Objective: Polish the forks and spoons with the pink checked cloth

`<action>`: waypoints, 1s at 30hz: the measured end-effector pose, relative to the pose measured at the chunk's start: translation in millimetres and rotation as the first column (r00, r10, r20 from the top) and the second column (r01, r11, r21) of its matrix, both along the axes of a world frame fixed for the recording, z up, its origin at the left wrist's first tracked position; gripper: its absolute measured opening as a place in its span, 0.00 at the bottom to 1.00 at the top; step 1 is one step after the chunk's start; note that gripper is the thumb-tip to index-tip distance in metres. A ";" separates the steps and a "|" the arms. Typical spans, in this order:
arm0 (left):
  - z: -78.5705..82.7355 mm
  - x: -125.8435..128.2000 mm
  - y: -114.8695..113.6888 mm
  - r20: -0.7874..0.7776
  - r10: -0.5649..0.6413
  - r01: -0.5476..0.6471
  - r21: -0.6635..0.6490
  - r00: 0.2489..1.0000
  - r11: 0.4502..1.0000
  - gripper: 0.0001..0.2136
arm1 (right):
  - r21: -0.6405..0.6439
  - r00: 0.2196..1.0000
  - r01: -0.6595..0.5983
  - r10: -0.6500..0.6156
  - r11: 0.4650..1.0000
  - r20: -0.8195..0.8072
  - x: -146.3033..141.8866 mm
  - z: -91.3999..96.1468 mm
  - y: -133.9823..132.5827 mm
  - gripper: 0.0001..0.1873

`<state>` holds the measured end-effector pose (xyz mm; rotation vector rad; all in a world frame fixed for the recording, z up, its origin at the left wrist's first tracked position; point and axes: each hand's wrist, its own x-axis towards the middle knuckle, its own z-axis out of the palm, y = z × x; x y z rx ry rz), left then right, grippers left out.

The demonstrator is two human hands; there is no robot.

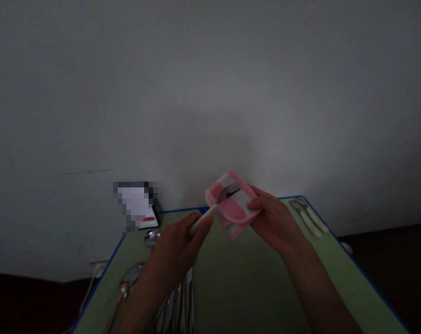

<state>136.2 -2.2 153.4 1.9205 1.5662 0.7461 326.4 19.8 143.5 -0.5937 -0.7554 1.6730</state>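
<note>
Clamps white-handled metal fork (210, 213) in left hand (182, 241), pink-checked cloth (236, 211) in right hand (273, 222), over green counter (252, 278), between steel spoons (151, 237) and two white-handled forks (309, 217).

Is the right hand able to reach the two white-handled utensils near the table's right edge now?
Probably yes: the utensils lie close beside the right hand, with only bare table between. However, that hand is holding the pink cloth, so grasping looks hindered.

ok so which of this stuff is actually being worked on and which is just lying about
In use:
- fork, gripped by the left hand
- pink and white cloth, held by the right hand around the fork's tines

Lying about on the green table:
- two white-handled pieces, far right corner
- spoons, left side
- cutlery pile, under the left forearm
</note>
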 end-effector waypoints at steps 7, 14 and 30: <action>-7.5 -0.2 3.3 -0.091 -0.037 0.051 0.155 0.995 0.987 0.15 | -0.020 0.997 -0.070 0.069 0.997 -0.045 -6.9 -3.6 2.8 0.19; -5.0 -0.7 2.3 -0.136 -0.057 0.056 -0.006 0.989 0.998 0.16 | -0.024 0.993 -0.105 0.104 0.994 -0.058 -1.2 -0.3 1.6 0.20; 2.7 -17.3 -4.3 -0.273 -0.196 0.197 -0.027 0.942 0.980 0.16 | -0.179 0.999 0.000 0.008 0.984 0.046 -0.4 -10.7 5.7 0.11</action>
